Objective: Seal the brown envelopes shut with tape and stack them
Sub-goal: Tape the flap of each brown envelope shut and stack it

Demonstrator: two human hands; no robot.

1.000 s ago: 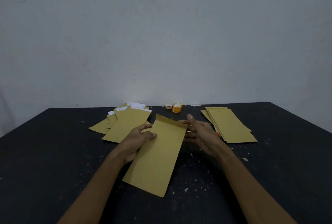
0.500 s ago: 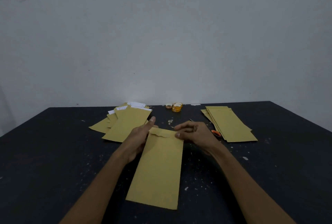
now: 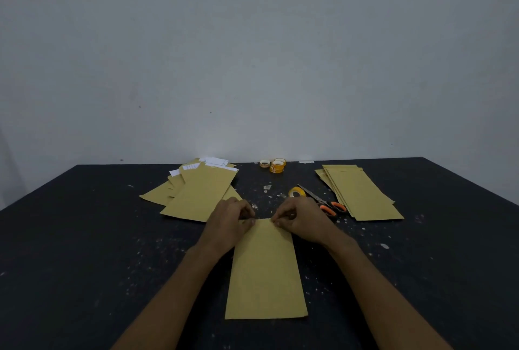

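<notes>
Long brown paper envelope (image 3: 265, 271), tilted 1 s ago, now lies square, L hand (image 3: 230, 223) & R hand (image 3: 300, 220) pinching its far edge; tape next, prob.

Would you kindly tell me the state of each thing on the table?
Brown paper envelope at centre: flat, far edge pinched by left hand and right hand.
Left pile of brown envelopes: fanned, white sheets protruding.
Right stack of brown envelopes: stacked.
Orange-handled metal scissors: closed, lying flat.
Yellow tape roll: untouched.
</notes>
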